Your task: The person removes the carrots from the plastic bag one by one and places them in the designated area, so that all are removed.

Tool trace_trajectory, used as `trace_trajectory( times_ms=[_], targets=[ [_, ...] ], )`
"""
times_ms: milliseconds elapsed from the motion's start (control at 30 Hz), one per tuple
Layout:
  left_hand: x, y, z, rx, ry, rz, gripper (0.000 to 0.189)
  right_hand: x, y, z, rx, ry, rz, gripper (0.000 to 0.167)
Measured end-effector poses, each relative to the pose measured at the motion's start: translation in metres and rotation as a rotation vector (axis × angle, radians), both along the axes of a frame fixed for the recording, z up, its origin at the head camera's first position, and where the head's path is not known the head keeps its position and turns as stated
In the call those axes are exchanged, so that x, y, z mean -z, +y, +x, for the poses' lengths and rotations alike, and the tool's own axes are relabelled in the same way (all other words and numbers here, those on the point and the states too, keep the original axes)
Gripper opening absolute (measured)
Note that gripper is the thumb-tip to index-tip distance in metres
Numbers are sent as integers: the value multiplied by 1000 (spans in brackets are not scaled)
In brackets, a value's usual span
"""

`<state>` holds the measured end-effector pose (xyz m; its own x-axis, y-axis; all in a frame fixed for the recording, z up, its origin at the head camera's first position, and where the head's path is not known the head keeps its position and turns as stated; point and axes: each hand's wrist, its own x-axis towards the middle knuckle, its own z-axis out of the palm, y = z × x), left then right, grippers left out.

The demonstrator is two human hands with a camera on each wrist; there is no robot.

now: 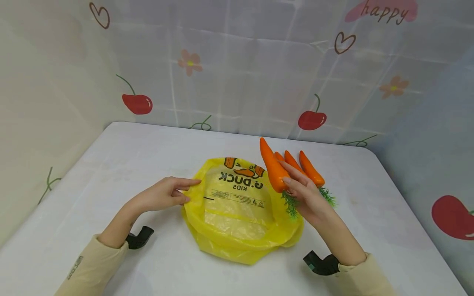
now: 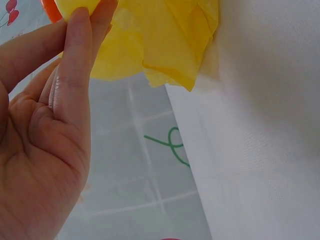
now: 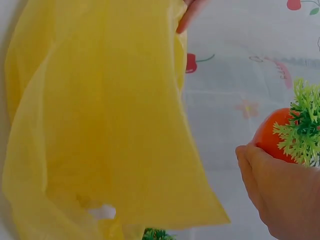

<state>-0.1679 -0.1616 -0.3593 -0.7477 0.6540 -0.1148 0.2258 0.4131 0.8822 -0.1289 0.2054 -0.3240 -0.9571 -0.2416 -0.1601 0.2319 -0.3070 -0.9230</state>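
Note:
A yellow plastic bag (image 1: 237, 248) stands on the table with its mouth spread wide; mirrored "G.DUCK KIDS" print shows inside. My left hand (image 1: 159, 193) pinches its left rim, and the left wrist view shows thumb and fingers on the yellow film (image 2: 175, 45). Over the bag's right rim, my right hand (image 1: 311, 201) holds an orange toy carrot (image 1: 273, 166), tip up and tilted left, its green leaves (image 3: 305, 125) hanging down. Behind that hand lie three more carrots (image 1: 311, 168), partly hidden by its fingers.
The white table (image 1: 155, 259) has rounded far corners. A pale curtain (image 1: 237, 82) printed with cherries, hearts and flowers hangs behind it and along the sides. Black wrist devices (image 1: 140, 237) stick out near both sleeves.

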Motion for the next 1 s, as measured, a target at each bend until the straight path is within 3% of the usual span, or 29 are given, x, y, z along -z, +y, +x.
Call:
trace_trajectory(
  times_ms=[367,700,1000],
  targets=[
    [1,-1,2,2,3,-8,52,2,51,-7,44,-14,132,51],
    [0,0,2,0,-5,-7,53,8,109,-27,93,13,185,57],
    [1,0,1,-8,-10,-11,53,21,145,-45,88,-21,238,63]
  ],
)
